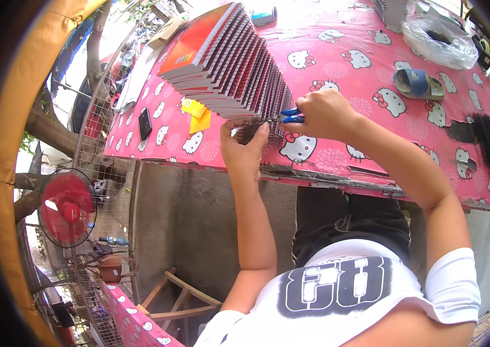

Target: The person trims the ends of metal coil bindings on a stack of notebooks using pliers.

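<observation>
A tall stack of notebooks [198, 81] with orange-red covers and dark wire spines leans across the left part of the table. At its near end, my left hand [242, 153] is closed, thumb and fingers pinching a dark bundle of wire spirals [249, 132]. My right hand [327, 115] grips blue-handled pliers [292, 118], their jaws pointing left at the spines just above my left thumb. Whether the jaws are closed on a wire is too small to make out.
The table has a pink patterned cover [337, 75]. Yellow slips [197, 117] and a small black object [145, 124] lie left. To the right are a clear plastic bag [439, 43], a blue-and-beige item [415, 84] and black coils [489, 139]. A red fan [68, 208] stands left.
</observation>
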Demonstrator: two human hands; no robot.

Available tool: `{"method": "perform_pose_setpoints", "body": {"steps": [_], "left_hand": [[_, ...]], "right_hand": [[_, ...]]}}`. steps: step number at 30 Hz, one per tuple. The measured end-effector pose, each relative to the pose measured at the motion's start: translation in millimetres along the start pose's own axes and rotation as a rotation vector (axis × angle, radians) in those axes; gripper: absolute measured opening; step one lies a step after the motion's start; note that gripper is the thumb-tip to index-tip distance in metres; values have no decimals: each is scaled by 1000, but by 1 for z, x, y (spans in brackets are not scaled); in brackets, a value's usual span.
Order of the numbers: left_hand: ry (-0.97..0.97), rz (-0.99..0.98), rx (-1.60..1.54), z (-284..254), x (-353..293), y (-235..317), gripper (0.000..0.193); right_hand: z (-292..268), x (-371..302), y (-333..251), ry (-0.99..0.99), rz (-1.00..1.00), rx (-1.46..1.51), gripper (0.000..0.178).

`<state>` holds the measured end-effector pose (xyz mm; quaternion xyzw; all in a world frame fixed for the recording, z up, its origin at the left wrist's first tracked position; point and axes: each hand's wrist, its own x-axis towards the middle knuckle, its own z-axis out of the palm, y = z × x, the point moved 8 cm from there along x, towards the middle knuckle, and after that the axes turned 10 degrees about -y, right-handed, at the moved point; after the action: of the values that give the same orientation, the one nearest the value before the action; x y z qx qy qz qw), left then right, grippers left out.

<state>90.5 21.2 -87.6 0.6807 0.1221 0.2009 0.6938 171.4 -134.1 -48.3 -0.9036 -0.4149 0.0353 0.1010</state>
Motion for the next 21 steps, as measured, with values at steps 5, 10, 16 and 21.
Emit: {"method": "perform_pose_setpoints", "body": {"steps": [5, 10, 16, 21], "left_hand": [[-32, -49, -19, 6, -3, 0, 47], [-4, -21, 12, 5, -4, 3, 47], [-1, 5, 8, 6, -5, 6, 46], [-12, -13, 16, 7, -7, 7, 39]], "right_hand": [[5, -1, 6, -23, 19, 21, 55], [-5, -10, -1, 337, -113, -189, 57], [-7, -12, -3, 418, -133, -242, 59], [-7, -11, -2, 350, -112, -171, 58]]}}
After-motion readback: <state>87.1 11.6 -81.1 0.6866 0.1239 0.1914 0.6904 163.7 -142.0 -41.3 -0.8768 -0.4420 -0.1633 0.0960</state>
